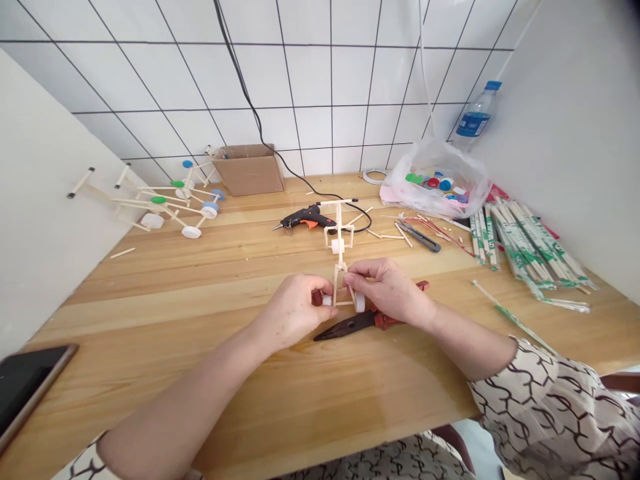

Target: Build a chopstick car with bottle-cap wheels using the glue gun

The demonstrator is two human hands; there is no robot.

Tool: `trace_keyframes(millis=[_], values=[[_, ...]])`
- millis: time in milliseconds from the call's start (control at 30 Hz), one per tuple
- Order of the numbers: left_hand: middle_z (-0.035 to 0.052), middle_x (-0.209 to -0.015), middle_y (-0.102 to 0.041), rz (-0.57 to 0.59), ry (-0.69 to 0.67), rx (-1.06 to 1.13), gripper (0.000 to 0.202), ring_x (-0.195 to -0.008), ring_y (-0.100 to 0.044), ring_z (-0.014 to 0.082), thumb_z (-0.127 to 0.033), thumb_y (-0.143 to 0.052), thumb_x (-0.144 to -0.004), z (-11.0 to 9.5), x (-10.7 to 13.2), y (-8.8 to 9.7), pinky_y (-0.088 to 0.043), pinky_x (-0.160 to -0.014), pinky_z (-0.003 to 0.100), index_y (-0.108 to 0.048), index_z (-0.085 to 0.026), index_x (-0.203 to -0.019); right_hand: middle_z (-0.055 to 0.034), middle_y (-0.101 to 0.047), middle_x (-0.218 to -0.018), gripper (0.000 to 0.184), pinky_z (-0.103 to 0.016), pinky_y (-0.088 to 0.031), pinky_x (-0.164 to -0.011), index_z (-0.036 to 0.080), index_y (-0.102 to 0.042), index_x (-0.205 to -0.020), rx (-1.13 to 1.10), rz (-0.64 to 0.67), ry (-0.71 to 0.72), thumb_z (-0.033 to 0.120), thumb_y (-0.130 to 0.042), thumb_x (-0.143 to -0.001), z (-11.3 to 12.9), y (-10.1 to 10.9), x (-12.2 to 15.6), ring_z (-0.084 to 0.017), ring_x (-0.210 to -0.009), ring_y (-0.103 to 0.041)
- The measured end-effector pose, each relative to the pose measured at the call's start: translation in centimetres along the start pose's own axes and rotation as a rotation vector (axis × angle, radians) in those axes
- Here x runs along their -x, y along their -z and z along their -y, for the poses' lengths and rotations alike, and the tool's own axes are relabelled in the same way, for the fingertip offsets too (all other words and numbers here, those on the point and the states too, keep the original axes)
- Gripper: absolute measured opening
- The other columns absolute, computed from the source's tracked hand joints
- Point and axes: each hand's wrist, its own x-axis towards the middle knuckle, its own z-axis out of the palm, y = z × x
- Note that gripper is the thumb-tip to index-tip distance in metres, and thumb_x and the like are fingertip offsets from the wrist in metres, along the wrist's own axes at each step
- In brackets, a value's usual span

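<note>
A small model made of wooden sticks with white cap wheels [339, 257] stands on the wooden table [200, 287] in the middle of the view. My left hand [295, 308] is closed, pinching its near left end by a white wheel. My right hand [387, 287] is closed too, pinching the near right side of the frame next to another white wheel. Long-nose pliers [357, 323] with red-brown handles lie on the table just under and behind my hands.
A black hot glue gun [305, 218] lies beyond the model, its cord running up the tiled wall. Several finished stick models [173, 200] and a cardboard box [249, 169] sit at back left. Bag of bottle caps [435, 179], cutter [420, 237], wrapped chopsticks [530, 250] at right. Phone [25, 387] at the left edge.
</note>
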Motion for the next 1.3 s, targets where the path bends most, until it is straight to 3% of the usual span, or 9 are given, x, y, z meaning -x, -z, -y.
trace_keyframes(millis=[433,733,900,1100,1300], values=[[-0.0041,-0.05,-0.053,-0.03,-0.016,-0.049,0.002,-0.047,-0.049,0.0135,-0.019,-0.06,-0.059,-0.3,0.5,-0.2,-0.032,-0.046,0.022,-0.058,-0.019,-0.058,0.0055,-0.038,-0.05,0.03,-0.019,-0.027,-0.045,0.016,-0.048,-0.059,0.004,-0.045,0.087,0.035,-0.045,-0.082,-0.3,-0.3,-0.2,-0.007,-0.047,-0.034],[-0.0045,-0.054,-0.054,-0.054,-0.07,-0.141,0.014,-0.048,-0.049,0.0134,-0.012,-0.06,-0.057,-0.8,0.6,-0.2,-0.033,-0.048,0.023,-0.05,-0.021,-0.06,0.0041,-0.042,-0.055,0.027,-0.019,-0.031,-0.048,0.015,-0.05,-0.061,-0.039,-0.048,0.117,0.032,-0.045,-0.082,-0.3,-0.5,-0.3,-0.007,-0.051,-0.037],[-0.0043,-0.058,-0.058,-0.08,-0.062,-0.205,0.021,-0.05,-0.05,0.0139,-0.013,-0.063,-0.057,-0.9,0.5,-0.2,-0.033,-0.05,0.023,-0.053,-0.021,-0.073,0.0045,-0.042,-0.053,0.028,-0.019,-0.03,-0.047,0.015,-0.05,-0.061,-0.038,-0.056,0.12,0.032,-0.045,-0.083,-0.4,-0.4,-0.3,-0.007,-0.048,-0.037],[-0.0041,-0.064,-0.061,-0.032,-0.018,-0.273,0.035,-0.057,-0.054,0.0148,-0.012,-0.063,-0.059,-1.2,0.6,-0.1,-0.034,-0.052,0.023,-0.054,-0.019,-0.093,0.0053,-0.039,-0.05,0.03,-0.019,-0.029,-0.046,0.015,-0.05,-0.059,-0.021,-0.083,0.125,0.033,-0.046,-0.083,-0.4,-0.5,-0.3,-0.007,-0.047,-0.035],[-0.0041,-0.065,-0.061,-0.017,-0.01,-0.294,0.036,-0.059,-0.055,0.0152,-0.01,-0.063,-0.061,-1.4,0.9,-0.2,-0.034,-0.051,0.023,-0.052,-0.019,-0.094,0.0054,-0.04,-0.051,0.029,-0.019,-0.029,-0.045,0.016,-0.05,-0.06,-0.04,-0.076,0.142,0.032,-0.046,-0.083,-0.5,-0.5,-0.4,-0.006,-0.046,-0.035]])
